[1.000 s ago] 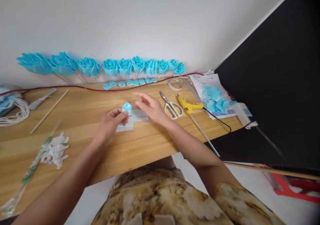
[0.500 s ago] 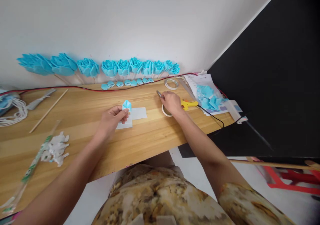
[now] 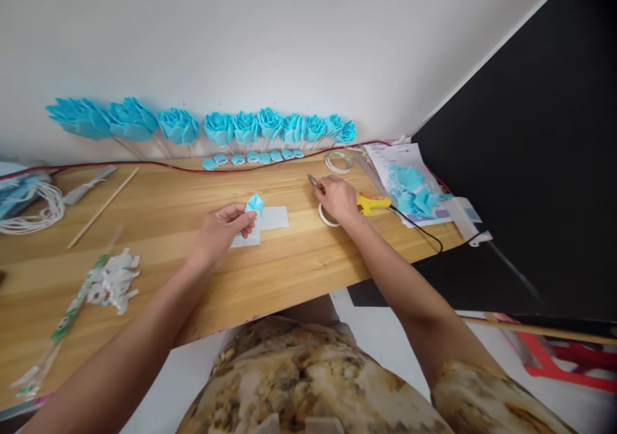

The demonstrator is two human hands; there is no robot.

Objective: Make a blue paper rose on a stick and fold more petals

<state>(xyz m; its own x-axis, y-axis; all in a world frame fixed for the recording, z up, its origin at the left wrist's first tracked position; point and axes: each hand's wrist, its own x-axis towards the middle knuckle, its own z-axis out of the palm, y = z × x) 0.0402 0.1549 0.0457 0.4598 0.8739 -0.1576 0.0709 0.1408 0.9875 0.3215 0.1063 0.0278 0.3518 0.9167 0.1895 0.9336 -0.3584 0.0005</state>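
- In the head view, our left hand [image 3: 226, 228] pinches a folded blue piece [image 3: 254, 204] between thumb and fingers, raised a little above the table [image 3: 289, 260]
- The folded blue piece, standing up out of that pinch, is small and light blue, many-sided with a blunt top; fold lines meet near a whitish patch at its middle, and our thumb hides its lower edge
- Below and just to the right of this grip, we see two white sheets [image 3: 274, 218] lying flat
- Our right hand [image 3: 337, 197] lies over the scissors [image 3: 313, 181], their grey tip poking out past our fingers and a white handle loop showing beneath; we cannot tell whether our fingers have closed on them
- Just right of that hand sits a yellow glue gun [image 3: 375, 204]
- Beyond both hands stand blue flowers [image 3: 270, 123] on sticks, with small blue pieces [image 3: 252, 157] in front
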